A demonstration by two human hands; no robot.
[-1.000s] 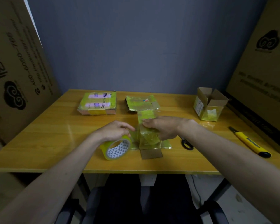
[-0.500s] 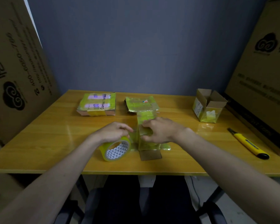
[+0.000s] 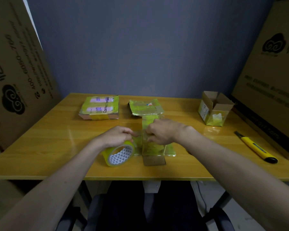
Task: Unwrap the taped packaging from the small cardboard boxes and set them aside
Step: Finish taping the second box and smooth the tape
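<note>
A small cardboard box point(image 3: 153, 147) wrapped in yellow-green tape stands upright near the table's front edge, a bare brown flap point(image 3: 154, 160) lying in front of it. My right hand point(image 3: 162, 132) curls over the box's upper left side, fingers pinching the tape there. My left hand point(image 3: 115, 136) grips a yellow tape roll point(image 3: 118, 154) that is tilted on the table just left of the box; a strip of tape runs from the roll to the box.
Two flat taped packages lie at the back: one with a printed label point(image 3: 99, 107) and one crumpled point(image 3: 144, 107). An opened small box point(image 3: 213, 110) stands back right. A yellow utility knife point(image 3: 255, 147) lies right. Large cartons point(image 3: 15, 72) flank the table point(image 3: 48, 139).
My right hand has slid from the box's top down onto its upper left side, uncovering the scissors handle spot no longer seen. The left hand and tape roll stay in place.
</note>
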